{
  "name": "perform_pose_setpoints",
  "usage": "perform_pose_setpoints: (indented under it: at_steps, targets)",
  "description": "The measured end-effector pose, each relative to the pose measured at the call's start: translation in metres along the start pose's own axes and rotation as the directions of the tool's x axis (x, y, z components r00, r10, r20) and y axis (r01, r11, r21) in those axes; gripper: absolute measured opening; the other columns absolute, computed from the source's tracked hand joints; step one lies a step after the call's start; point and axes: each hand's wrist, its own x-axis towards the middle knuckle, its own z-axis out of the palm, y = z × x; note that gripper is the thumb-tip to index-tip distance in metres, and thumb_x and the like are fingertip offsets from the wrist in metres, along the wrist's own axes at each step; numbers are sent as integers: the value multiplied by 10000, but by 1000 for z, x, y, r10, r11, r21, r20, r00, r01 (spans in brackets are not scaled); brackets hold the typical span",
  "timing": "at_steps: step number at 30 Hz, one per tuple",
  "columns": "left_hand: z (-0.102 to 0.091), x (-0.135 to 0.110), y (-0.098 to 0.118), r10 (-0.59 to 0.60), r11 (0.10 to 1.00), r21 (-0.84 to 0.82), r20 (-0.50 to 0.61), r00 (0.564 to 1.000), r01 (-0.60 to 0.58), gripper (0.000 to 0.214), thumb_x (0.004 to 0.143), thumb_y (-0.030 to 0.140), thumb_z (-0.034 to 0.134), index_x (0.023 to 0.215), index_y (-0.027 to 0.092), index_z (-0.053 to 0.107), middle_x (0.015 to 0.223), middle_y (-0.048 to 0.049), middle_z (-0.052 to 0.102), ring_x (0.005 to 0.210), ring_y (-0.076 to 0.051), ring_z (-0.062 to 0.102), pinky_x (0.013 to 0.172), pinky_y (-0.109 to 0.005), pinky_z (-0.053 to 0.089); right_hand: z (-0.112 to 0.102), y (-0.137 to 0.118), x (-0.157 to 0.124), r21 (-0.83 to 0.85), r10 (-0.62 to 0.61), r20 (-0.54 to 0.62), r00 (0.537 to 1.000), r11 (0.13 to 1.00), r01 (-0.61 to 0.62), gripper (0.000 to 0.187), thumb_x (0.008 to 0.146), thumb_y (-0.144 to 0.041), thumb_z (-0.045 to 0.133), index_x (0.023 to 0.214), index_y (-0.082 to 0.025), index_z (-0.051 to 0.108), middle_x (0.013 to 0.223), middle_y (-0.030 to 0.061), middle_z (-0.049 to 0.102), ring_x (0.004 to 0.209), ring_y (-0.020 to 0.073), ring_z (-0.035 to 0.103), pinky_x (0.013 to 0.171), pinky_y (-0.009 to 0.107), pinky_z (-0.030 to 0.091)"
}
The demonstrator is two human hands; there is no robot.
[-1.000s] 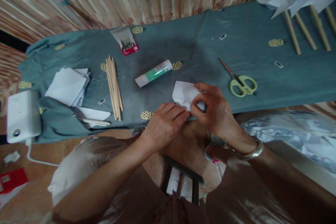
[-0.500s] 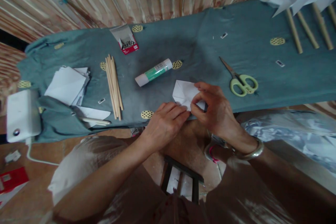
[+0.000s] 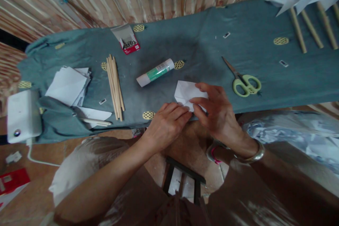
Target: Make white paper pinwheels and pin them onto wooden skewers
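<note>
A folded white paper (image 3: 186, 91) lies near the front edge of a board under a blue-grey cloth (image 3: 201, 46). My left hand (image 3: 166, 124) rests with its fingers held together, their tips pressing the paper's near corner. My right hand (image 3: 217, 111) curves over the paper's right side, thumb and fingers closed on its edge. Metal bangles sit on my right wrist. Much of the paper's near half is hidden under both hands.
A glue stick (image 3: 155, 72) lies just behind the paper, green scissors (image 3: 243, 80) to its right. Wooden sticks (image 3: 114, 86), a stack of white sheets (image 3: 68, 85) and a packet of pins (image 3: 127, 40) sit left. Paper pinwheels on sticks (image 3: 304, 14) lie far right.
My right hand's fingers have loosened from a tight pinch and now lie lower and flatter over the paper. The left hand has stayed in place.
</note>
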Motion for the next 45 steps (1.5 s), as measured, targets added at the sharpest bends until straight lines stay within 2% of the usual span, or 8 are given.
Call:
perform_pose_setpoints:
  at_steps: [5, 17, 21, 25, 28, 32, 37, 45]
  targets:
    - [1, -1, -1, 8, 1000, 8, -14, 1000, -8, 183, 975, 186, 495, 1029, 117, 656, 959, -69, 710, 895, -194, 608, 746, -325, 469, 1, -5, -6, -183, -93, 58, 994, 978, 102, 191, 927, -170, 477, 987, -219, 652, 1357, 105, 551, 1179, 285, 526, 898, 442, 478]
    - [-2, 1, -1, -8, 1000, 3, 24, 1000, 8, 232, 986, 181, 438, 973, 120, 661, 937, -82, 693, 897, -212, 590, 752, -337, 468, 11, -17, -1, -197, -189, 89, 978, 959, 203, 241, 940, -83, 427, 981, -212, 626, 1306, 98, 638, 1162, 242, 576, 898, 388, 492]
    - [1, 1, -1, -2, 1000, 0, -20, 1000, 2, 181, 970, 183, 492, 1000, 123, 661, 942, -71, 702, 884, -206, 597, 740, -330, 467, 8, -6, -2, -104, -120, 44, 992, 987, 124, 216, 926, -121, 429, 992, -218, 610, 1332, 105, 603, 1187, 271, 537, 920, 458, 498]
    - [2, 1, -1, 3, 1000, 8, -45, 999, -2, 141, 946, 165, 548, 1023, 122, 658, 989, -72, 713, 886, -201, 606, 737, -327, 469, -3, 11, 2, 54, -56, -89, 994, 997, 61, 297, 889, -124, 428, 1109, -210, 607, 1295, 123, 610, 1173, 287, 553, 990, 512, 484]
    - [3, 0, -2, 4, 1000, 17, -53, 999, -3, 130, 948, 161, 545, 995, 129, 662, 979, -71, 718, 869, -193, 610, 735, -327, 471, -9, 21, 9, 27, 32, -65, 997, 999, -30, 323, 905, -159, 424, 1172, -182, 604, 1312, 160, 604, 1223, 326, 552, 1022, 561, 456]
    - [3, 1, -3, 14, 1000, 2, -78, 997, -14, 117, 934, 150, 565, 991, 119, 662, 977, -72, 721, 852, -194, 614, 712, -325, 467, -8, 25, 16, 16, 42, 7, 999, 999, -42, 341, 950, -224, 398, 1204, -109, 595, 1274, 200, 633, 1188, 319, 594, 1026, 520, 466]
    - [1, 2, -3, -2, 1000, -5, -76, 997, 2, 134, 946, 161, 545, 995, 125, 664, 972, -71, 725, 841, -188, 616, 713, -322, 470, -10, 25, 21, 34, 69, -10, 998, 997, -69, 320, 933, -260, 455, 1171, -126, 623, 1191, 174, 687, 1123, 310, 638, 970, 484, 506]
    - [0, 0, -7, -29, 1000, -13, -87, 996, 28, 150, 933, 155, 560, 1048, 138, 654, 974, -59, 730, 848, -193, 622, 740, -330, 472, -22, 27, 23, 150, 325, 63, 944, 932, -330, 283, 821, -268, 617, 1080, -180, 688, 1030, 100, 744, 817, 237, 706, 768, 397, 574]
